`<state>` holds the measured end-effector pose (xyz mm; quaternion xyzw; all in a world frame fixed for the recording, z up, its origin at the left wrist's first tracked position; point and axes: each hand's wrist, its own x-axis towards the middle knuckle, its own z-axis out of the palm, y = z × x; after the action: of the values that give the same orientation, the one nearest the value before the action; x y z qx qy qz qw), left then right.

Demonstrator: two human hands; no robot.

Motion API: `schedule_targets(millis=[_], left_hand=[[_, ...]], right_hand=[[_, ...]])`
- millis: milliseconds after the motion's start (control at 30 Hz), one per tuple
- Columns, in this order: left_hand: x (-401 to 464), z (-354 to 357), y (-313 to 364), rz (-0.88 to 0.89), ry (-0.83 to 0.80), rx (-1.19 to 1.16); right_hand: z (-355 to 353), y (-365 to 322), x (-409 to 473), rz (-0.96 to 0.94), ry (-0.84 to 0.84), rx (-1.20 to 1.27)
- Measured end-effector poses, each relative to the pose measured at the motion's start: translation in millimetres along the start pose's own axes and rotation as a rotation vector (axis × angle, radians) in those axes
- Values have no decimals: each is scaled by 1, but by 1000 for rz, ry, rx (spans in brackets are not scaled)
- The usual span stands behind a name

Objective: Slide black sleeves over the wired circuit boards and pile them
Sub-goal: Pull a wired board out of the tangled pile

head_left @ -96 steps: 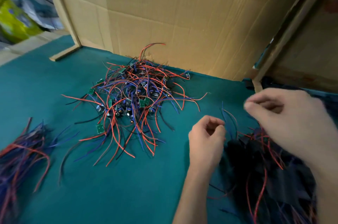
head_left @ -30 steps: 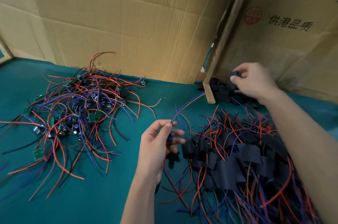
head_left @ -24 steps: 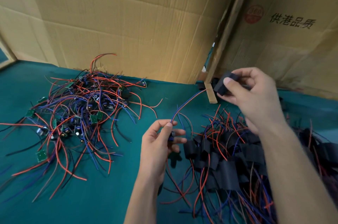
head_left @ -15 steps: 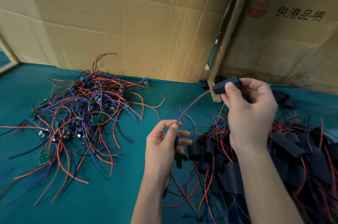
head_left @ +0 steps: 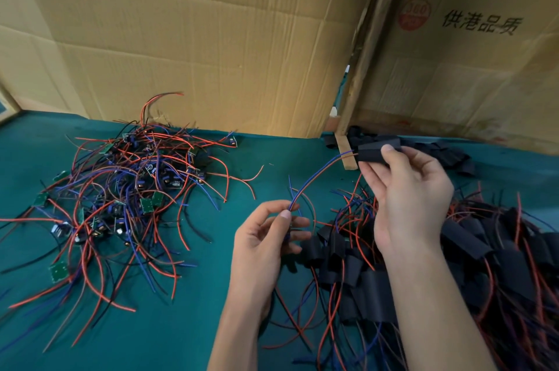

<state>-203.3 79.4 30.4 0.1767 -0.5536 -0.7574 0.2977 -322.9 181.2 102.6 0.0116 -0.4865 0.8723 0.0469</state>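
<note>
**Threading a wire pair into a black sleeve**

The left hand (head_left: 266, 237) pinches a red-and-blue wire pair (head_left: 317, 174) between thumb and forefinger; the small board at its lower end is hidden behind the fingers and cannot be made out. The pair arcs up and to the right, and its far end meets the left mouth of a black sleeve (head_left: 373, 152). Whether the wire tips are already inside is hard to tell. The right hand (head_left: 411, 201) grips that sleeve, thumb on its front face and fingers curled behind it. The sleeve is held above the table, its long axis roughly level, running left to right and rising slightly to the right, open end toward the left hand.

Below the right forearm lies the pile of sleeved boards (head_left: 453, 264), cut off by the right and lower edges. A heap of spare sleeves (head_left: 444, 152) lies behind the right hand, partly hidden by it. At left, the tangle of bare boards (head_left: 127, 195) with red, blue and black leads spreads over the green table (head_left: 181, 325); some leads run off the left edge. Cardboard sheets (head_left: 211, 37) and a wooden strip (head_left: 360, 68) stand behind.
</note>
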Motion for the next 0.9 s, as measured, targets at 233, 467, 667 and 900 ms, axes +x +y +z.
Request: schedule_targets(millis=[233, 467, 667, 900], left_hand=[[-1, 2, 1, 4, -13, 30], [-1, 0, 1, 6, 4, 22], [-1, 1, 0, 5, 0, 37], [0, 1, -2, 10, 8, 41]], right_hand=[[-2, -6, 3, 79, -39, 77], [-8, -6, 7, 196, -97, 109], [-10, -7, 7, 255, -101, 148], [-13, -8, 8, 273, -209, 150]])
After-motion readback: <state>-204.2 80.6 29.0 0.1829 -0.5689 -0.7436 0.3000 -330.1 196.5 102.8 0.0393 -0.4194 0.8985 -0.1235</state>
